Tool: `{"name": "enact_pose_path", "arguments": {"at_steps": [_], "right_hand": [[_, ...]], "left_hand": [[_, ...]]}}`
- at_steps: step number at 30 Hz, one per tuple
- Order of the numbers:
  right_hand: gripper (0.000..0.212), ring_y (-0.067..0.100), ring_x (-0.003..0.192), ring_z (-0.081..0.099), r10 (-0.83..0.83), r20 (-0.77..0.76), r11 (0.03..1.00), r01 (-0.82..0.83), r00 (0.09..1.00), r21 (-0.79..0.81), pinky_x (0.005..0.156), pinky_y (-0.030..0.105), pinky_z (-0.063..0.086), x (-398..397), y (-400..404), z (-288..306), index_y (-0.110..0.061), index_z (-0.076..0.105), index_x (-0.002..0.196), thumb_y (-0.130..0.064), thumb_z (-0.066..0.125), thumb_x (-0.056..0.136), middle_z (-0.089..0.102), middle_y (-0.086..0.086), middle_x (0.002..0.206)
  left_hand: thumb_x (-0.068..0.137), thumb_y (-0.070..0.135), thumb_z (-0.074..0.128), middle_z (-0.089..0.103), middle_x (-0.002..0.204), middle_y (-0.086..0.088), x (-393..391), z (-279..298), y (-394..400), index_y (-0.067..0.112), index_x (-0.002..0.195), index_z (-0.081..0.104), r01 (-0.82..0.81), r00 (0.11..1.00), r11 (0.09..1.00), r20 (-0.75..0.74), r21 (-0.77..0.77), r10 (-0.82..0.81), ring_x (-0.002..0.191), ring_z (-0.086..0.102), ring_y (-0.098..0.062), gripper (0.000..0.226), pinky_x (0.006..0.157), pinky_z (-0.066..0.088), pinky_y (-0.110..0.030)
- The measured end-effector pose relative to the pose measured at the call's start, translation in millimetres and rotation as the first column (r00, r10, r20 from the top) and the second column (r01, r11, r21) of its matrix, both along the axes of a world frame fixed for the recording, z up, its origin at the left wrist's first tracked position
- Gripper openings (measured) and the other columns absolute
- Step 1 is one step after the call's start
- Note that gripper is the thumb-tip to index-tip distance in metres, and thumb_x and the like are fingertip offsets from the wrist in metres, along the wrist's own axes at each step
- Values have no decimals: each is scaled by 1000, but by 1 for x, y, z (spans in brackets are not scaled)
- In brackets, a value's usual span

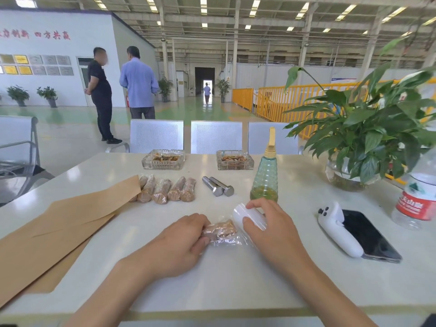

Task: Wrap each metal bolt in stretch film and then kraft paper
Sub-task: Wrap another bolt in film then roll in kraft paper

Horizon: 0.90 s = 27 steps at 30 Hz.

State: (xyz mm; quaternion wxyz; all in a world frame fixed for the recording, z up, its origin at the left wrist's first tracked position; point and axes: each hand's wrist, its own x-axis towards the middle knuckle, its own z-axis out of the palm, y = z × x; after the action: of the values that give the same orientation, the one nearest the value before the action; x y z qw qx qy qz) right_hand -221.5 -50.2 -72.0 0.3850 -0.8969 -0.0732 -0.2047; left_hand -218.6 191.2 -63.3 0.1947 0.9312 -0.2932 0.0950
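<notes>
1. Kraft-brown under clear film: wrapped bolt (220,230) lying on the white table (236,284), near centre, between both hands.
2. Left hand (181,241) gripping the left end of that bolt, fingers curled round it, thumb underneath.
3. Right hand (269,223) clasped on the stretch film roll (247,214), thumb on the near side, fingers over the top; roll just right of the bolt, with a loose sheet of film running from it round the bolt.
4. Further back, left of centre: row of wrapped bolts (165,190), lying side by side, touching or nearly so; leftmost partly hidden behind the paper.
5. Just right of that row: two bare metal bolts (218,186), side by side, hex heads toward the near edge.
6. Far left: kraft paper sheets (61,223), large, overlapping, reaching past the table's left edge.
7. Right of the bare bolts: green spray bottle (265,178), upright, beside the right hand.
8. Far edge: two glass ashtrays (164,159), well apart.
9. Right side: white handheld controller (337,230) resting against a dark smartphone (368,234); water bottle (417,197) with a red label near the right edge; potted plant (368,128) in a glass vase behind it.
</notes>
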Motion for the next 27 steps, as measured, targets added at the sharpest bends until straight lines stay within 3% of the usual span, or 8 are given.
{"name": "enact_pose_path", "arguments": {"at_steps": [3, 7, 10, 13, 16, 19, 25, 27], "right_hand": [[68, -24, 125, 36, 163, -99, 986, -165, 982, -21, 101, 11, 37, -11, -10, -4, -53, 49, 137, -71, 63, 73, 33, -42, 143], [92, -22, 129, 32, 197, -128, 971, -211, 972, -109, 94, -8, 21, -15, -18, -8, -42, 40, 152, -51, 82, 71, 29, -34, 151], [76, -20, 119, 41, 162, -71, 985, -166, 984, -46, 90, -5, 29, -13, -11, -6, -40, 48, 143, -37, 80, 74, 46, -29, 135], [59, -11, 105, 54, 182, -142, 979, -166, 973, 119, 81, 3, 42, -13, -3, -2, -52, 50, 119, -39, 74, 67, 54, -35, 117], [55, -7, 90, 61, 271, -206, 939, -211, 940, 272, 72, 8, 48, -12, 5, 2, -55, 50, 110, -42, 73, 61, 58, -34, 108], [51, 4, 87, 65, 406, -236, 851, -271, 883, 450, 77, 21, 53, -13, 17, 0, -47, 61, 109, -40, 75, 61, 69, -13, 103], [56, 18, 80, 59, 590, -139, 599, -316, 796, 736, 66, 25, 47, -14, 24, 5, -15, 65, 116, -35, 78, 65, 66, 5, 94], [64, 29, 95, 64, 659, -85, 474, -324, 747, 819, 81, 38, 54, -16, 23, 7, -8, 64, 125, -35, 80, 69, 69, 15, 110]], "left_hand": [[101, 24, 54, 55, 91, 14, -1, -4, 6, 27, 105, 51, 10, 1000, 991, 9, -135, -9, 84, 50, -5, 5, 77, 42, -26], [102, 18, 56, 54, 68, 13, -3, -3, 9, 28, 98, 55, 2, 996, 950, -84, -313, -30, 63, 46, -6, 11, 59, 35, -21], [105, 15, 55, 54, 74, 8, -7, 1, 8, 20, 100, 60, -7, 952, 847, -262, -532, -157, 68, 44, -8, 8, 62, 34, -23], [103, 21, 57, 58, 78, -5, -13, 15, 8, 10, 98, 58, 34, 885, 746, -327, -665, -332, 71, 48, -16, 12, 59, 33, -19], [96, 32, 59, 58, 77, -11, -13, 28, 10, 14, 85, 59, 17, 841, 676, -355, -737, -408, 71, 49, -23, 21, 58, 23, -31], [93, 35, 64, 57, 75, -14, -9, 32, 12, 13, 79, 61, -35, 824, 595, -359, -803, -437, 66, 52, -24, 26, 63, 29, -35], [82, 41, 77, 54, 72, -11, 16, 46, 18, -6, 93, 62, -251, 833, 461, -433, -851, -344, 62, 48, -20, 51, 66, 35, -34], [84, 32, 76, 51, 70, -9, 23, 43, 14, -4, 93, 63, -331, 809, 395, -473, -857, -349, 60, 46, -19, 40, 64, 38, -31]]}}
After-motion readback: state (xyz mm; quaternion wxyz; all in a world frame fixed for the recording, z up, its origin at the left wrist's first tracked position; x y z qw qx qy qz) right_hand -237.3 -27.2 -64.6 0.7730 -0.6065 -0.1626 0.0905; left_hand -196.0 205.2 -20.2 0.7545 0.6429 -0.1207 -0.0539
